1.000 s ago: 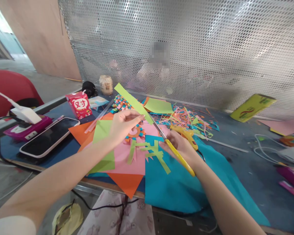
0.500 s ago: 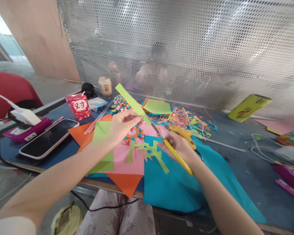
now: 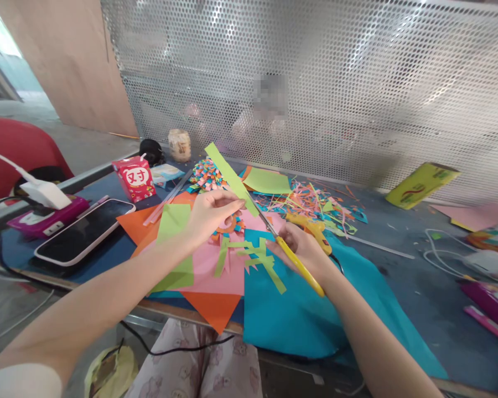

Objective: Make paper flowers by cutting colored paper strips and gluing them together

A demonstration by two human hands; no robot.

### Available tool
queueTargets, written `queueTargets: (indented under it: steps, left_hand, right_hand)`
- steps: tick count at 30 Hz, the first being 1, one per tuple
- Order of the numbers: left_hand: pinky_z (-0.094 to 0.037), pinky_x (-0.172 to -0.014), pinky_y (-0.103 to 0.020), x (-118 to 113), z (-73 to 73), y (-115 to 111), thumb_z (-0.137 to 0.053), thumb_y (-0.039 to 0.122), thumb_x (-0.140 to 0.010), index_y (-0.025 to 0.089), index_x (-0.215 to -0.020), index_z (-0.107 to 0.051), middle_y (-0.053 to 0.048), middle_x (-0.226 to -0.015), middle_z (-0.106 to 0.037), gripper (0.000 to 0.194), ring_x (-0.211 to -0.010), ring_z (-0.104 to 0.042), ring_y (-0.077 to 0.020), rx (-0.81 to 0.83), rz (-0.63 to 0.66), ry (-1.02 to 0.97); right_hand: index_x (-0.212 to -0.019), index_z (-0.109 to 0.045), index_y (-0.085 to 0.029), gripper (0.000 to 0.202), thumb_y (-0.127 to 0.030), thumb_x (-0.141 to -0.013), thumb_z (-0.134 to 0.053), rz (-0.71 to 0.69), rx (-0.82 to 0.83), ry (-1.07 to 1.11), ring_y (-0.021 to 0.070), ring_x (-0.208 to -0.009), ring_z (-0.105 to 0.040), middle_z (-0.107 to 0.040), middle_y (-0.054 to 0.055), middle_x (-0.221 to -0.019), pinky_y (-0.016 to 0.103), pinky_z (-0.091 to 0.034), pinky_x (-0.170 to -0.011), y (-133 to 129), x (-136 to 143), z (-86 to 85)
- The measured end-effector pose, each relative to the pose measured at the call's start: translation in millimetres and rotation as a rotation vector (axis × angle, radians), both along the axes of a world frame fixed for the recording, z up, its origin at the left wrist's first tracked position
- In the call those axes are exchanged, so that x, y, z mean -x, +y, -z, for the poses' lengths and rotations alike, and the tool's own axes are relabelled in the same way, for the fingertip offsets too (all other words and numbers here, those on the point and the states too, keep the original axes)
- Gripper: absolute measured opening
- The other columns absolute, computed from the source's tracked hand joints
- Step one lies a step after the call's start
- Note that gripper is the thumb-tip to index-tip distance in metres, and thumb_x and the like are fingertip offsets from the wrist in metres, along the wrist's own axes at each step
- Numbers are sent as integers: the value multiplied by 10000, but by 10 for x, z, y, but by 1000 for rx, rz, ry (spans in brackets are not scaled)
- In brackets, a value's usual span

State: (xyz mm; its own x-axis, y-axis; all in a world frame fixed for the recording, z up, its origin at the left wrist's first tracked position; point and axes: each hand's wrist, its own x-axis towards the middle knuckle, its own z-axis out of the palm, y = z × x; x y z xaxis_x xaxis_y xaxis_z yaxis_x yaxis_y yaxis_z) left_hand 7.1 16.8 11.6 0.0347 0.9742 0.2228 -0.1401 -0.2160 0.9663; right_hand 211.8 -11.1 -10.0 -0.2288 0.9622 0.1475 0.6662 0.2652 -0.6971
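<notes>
A long light green paper strip (image 3: 229,174) is pinched between the thumb and fingers of my left hand (image 3: 214,216), its far end pointing up and left. My right hand (image 3: 302,249) is closed round yellow-handled scissors (image 3: 297,264), whose blades meet the strip's lower end. Beneath my hands, short green strips (image 3: 255,252) lie across a pink sheet (image 3: 218,276) and a teal sheet (image 3: 290,315). An orange ring with small coloured paper tabs (image 3: 228,228) is partly hidden behind my left hand. Beside my right hand lies a yellow glue gun (image 3: 324,239).
A phone (image 3: 85,232), power strip (image 3: 50,221) and pink carton (image 3: 135,178) occupy the left side. Shredded paper (image 3: 315,202) lies behind my hands, before a perforated metal screen (image 3: 315,83). A yellow-green tube (image 3: 421,185) rests at the right. A person shows dimly through the screen.
The green strip's far end has shifted slightly right and steepened. My hands stay nearly in place, with the left still pinching the strip and the right still holding the scissors.
</notes>
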Motion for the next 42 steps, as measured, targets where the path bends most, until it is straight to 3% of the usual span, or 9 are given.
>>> queueTargets:
  steps: [6,14,24,42]
  left_hand:
    - [-358,-381,-190,5,16,22,-695,225,-630,147,-634,-634,5,-550,-620,100,-371,-469,-51,10,5,-18]
    - [-328,-370,-192,-19,22,-17,-732,272,-606,144,-629,-634,21,-470,-569,163,-360,-461,-61,64,82,-38]
    - [-384,-419,-190,40,39,20,-709,276,-655,153,-675,-644,-8,-595,-637,141,-461,-529,-73,-88,-69,58]
    - [-380,-408,-199,19,22,6,-696,250,-648,150,-656,-635,-11,-576,-636,117,-421,-511,-68,-52,-43,32]
  right_hand:
    - [-641,-346,-222,424,-565,-684,-591,25,-32,-35,81,-449,-294,-310,-80,-470,224,-236,-426,-9,26,-42]
    - [-712,-362,-221,368,-532,-724,-559,-25,0,-6,97,-495,-389,-395,-59,-552,226,-273,-446,-10,12,0]
    - [-701,-362,-224,385,-558,-710,-552,-24,78,27,89,-426,-396,-422,-64,-501,225,-284,-408,-38,44,-51]
    - [-670,-362,-224,387,-548,-712,-568,6,31,-9,90,-442,-372,-384,-63,-486,222,-271,-406,-22,29,-29]
